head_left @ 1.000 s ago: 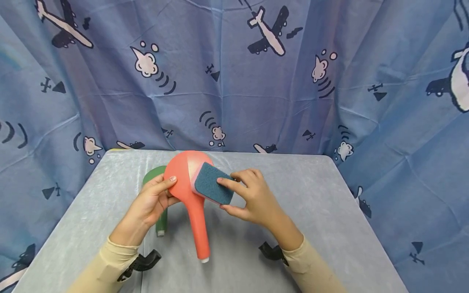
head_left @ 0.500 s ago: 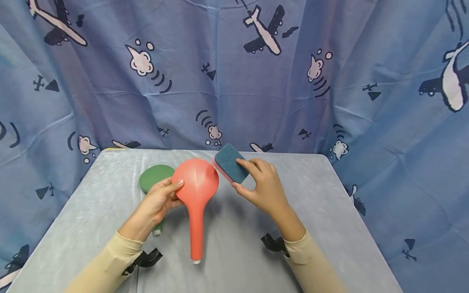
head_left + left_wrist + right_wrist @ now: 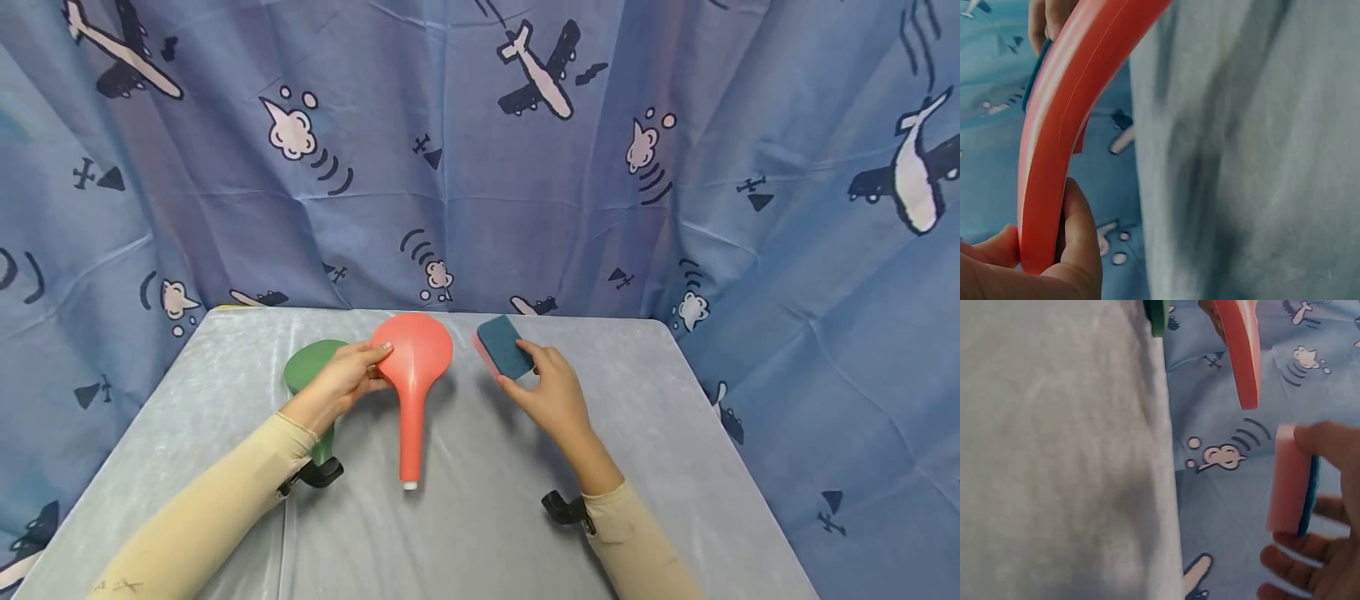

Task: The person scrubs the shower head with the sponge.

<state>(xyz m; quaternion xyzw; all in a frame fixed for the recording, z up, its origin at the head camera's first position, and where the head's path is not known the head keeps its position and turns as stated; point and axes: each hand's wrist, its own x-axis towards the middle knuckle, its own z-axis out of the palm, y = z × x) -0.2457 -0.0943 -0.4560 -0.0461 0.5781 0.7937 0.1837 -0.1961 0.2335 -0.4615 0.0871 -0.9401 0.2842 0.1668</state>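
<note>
My left hand (image 3: 347,379) grips the left rim of a red, round-headed thing (image 3: 417,354) shaped like a hand mirror, its long handle hanging down to a white tip. In the left wrist view the red rim (image 3: 1079,94) appears edge-on between thumb and fingers. To the right, my right hand (image 3: 557,400) pinches a scrub sponge (image 3: 506,347) with a dark blue scouring side and pink foam. The sponge (image 3: 1290,481) is held apart from the red thing, foam side toward it. Behind the left hand lies a similar green thing (image 3: 306,365), partly hidden by the hand and sleeve.
A table with a grey cloth (image 3: 480,517) spreads beneath both hands. Blue curtains (image 3: 465,167) printed with airplanes hang behind and at the sides. Black wrist mounts (image 3: 318,473) jut out from both sleeves.
The sponge was overlapping the face of the red thing, then came away to the right. The red thing has turned upright and shifted slightly right, and the left forearm reaches farther forward.
</note>
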